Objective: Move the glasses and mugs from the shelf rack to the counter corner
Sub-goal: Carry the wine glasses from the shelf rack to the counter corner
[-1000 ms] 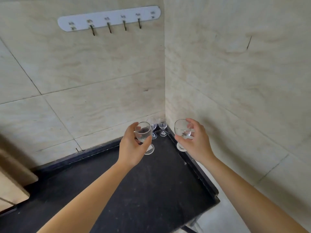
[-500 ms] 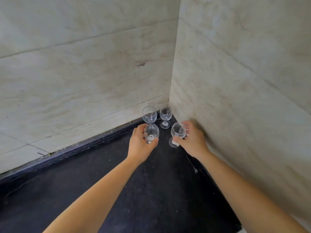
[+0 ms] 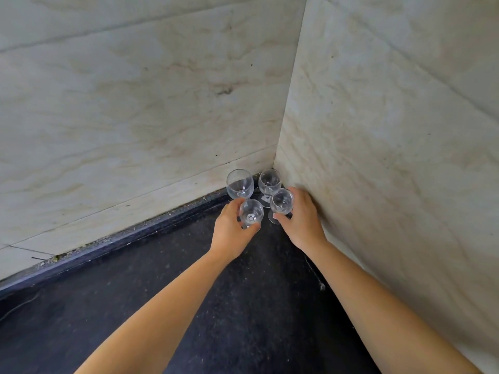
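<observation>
The counter under my arms is dark stone, matt and finely speckled, with a smoother raised lip along its back edge. Both walls at the corner are pale marbled tile, smooth with a dull sheen and faint brown veining. The four stemmed glasses are clear, glossy glass; my bare fingers show through one.

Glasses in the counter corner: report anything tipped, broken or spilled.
Nothing stands out. Two glasses stand upright against the walls; the left hand and right hand each hold another upright glass. The counter looks dry.
</observation>
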`<state>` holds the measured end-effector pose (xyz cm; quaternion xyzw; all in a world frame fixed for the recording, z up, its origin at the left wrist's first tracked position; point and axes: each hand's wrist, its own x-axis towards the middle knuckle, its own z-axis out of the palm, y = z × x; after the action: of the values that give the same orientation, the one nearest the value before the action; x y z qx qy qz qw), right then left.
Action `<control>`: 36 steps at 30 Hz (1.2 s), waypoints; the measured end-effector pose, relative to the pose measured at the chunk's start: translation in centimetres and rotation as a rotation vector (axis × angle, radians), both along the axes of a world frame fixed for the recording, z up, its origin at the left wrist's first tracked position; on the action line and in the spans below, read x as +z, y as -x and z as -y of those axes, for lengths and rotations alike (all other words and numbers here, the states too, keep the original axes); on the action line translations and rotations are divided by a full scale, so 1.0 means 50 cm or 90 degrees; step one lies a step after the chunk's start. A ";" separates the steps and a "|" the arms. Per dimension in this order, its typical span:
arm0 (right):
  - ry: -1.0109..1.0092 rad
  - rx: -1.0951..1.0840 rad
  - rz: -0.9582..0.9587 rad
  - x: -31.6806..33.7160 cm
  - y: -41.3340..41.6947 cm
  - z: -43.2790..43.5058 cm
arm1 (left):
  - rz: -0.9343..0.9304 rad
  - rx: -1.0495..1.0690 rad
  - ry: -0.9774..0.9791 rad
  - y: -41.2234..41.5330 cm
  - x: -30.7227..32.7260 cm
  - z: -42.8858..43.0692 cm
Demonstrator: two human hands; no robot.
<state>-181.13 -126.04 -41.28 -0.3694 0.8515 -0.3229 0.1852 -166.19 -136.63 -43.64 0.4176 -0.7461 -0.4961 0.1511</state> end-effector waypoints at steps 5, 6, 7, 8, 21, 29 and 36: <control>-0.029 -0.005 0.001 -0.001 0.003 0.004 | -0.003 0.014 -0.023 0.004 -0.008 -0.002; -0.045 -0.005 0.003 0.001 0.004 0.003 | 0.004 0.018 -0.027 0.004 -0.007 -0.003; -0.063 -0.002 0.004 0.004 0.003 0.001 | 0.013 0.017 -0.026 0.003 -0.005 -0.004; -0.080 0.002 0.003 0.008 0.002 -0.003 | 0.029 0.010 -0.019 0.001 0.000 -0.005; -0.021 0.151 -0.246 0.286 -0.045 -0.022 | 0.223 0.077 0.434 -0.134 0.304 0.014; 0.151 0.295 -0.441 0.448 -0.189 -0.042 | 0.388 0.258 0.601 -0.388 0.518 -0.136; 0.310 0.531 -0.392 0.446 -0.515 -0.076 | 0.522 0.495 0.556 -0.752 0.585 -0.445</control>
<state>-155.40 -122.21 -18.97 -0.7831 0.5496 -0.2867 -0.0502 -128.60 -114.40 -14.37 0.7076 -0.6705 0.1349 0.1776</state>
